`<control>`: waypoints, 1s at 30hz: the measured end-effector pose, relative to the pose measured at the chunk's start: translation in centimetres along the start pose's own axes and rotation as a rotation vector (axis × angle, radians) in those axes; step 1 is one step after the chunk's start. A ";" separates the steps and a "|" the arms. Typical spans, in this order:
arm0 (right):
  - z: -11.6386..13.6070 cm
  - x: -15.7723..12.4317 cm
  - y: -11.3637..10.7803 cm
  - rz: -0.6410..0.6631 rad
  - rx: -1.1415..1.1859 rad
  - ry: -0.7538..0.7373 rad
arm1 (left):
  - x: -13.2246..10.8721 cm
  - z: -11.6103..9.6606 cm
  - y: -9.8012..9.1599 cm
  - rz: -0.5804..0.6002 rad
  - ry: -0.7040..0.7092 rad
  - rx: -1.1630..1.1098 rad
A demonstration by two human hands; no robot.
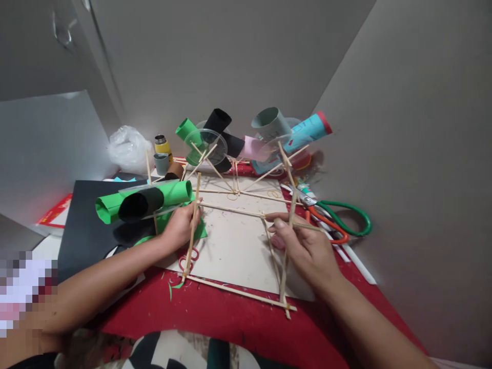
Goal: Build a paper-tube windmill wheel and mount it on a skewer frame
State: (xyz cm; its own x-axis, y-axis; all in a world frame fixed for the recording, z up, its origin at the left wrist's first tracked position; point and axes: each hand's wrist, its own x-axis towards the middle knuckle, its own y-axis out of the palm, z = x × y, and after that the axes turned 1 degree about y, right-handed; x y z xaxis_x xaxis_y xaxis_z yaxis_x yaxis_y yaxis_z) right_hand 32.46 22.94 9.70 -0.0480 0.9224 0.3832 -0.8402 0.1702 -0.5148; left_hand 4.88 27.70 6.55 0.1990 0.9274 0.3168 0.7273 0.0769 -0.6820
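A frame of thin wooden sticks (pixel 234 205) stands over a beige board (pixel 234 246) on a red cloth. My left hand (pixel 180 225) is closed around the frame's left upright stick. My right hand (pixel 303 246) pinches the right upright stick where a cross stick meets it. Rolled paper tubes in green and black (pixel 154 200) hang on the frame's left side between clear plastic lids. More tubes, green, black, grey and teal (pixel 269 128), sit on the far side of the frame.
Scissors with green and orange handles (pixel 338 220) lie at the right on the red cloth (pixel 230 318). A black sheet (pixel 84 225) lies at the left. A crumpled plastic bag (pixel 128 148) and a yellow bottle (pixel 162 146) stand at the back. Grey walls close in all round.
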 end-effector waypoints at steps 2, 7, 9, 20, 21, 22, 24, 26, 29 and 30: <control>-0.1 0.0 0.0 -0.004 0.012 -0.008 | 0.4 0.4 0.4 -0.020 0.008 0.017; -0.7 -0.1 0.1 -0.019 0.008 -0.021 | 0.2 -0.1 0.4 -0.014 -0.008 0.057; -0.8 0.0 0.1 -0.015 0.004 -0.035 | -0.5 -0.7 -0.2 -0.011 -0.014 0.068; -0.7 0.3 0.3 -0.016 0.064 -0.029 | -11.1 -4.5 -9.1 -0.012 0.026 0.153; -0.7 0.3 0.3 -0.021 0.063 -0.023 | -11.6 -4.7 -10.1 -0.146 0.084 0.193; -0.7 0.3 0.3 -0.028 0.061 -0.020 | -11.9 -4.8 -11.1 -0.279 0.135 0.240; -0.8 0.3 0.2 -0.032 0.059 -0.016 | -11.8 -4.9 -12.8 -0.453 0.215 0.352; -1.0 0.3 0.2 -0.029 0.058 -0.015 | -11.1 -4.6 -14.0 -0.449 0.266 0.477; -1.4 0.3 0.2 -0.024 0.057 -0.027 | -9.5 -3.9 -14.5 -0.311 0.274 0.589; -1.4 0.3 0.2 -0.026 0.057 -0.033 | -9.0 -3.6 -14.4 -0.289 0.272 0.605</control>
State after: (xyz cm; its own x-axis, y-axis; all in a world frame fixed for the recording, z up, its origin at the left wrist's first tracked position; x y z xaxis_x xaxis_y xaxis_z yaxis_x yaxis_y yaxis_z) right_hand 33.07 23.71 8.64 -0.0431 0.9059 0.4214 -0.8707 0.1728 -0.4605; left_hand -5.02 16.93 15.83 0.2676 0.7216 0.6385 0.2999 0.5674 -0.7669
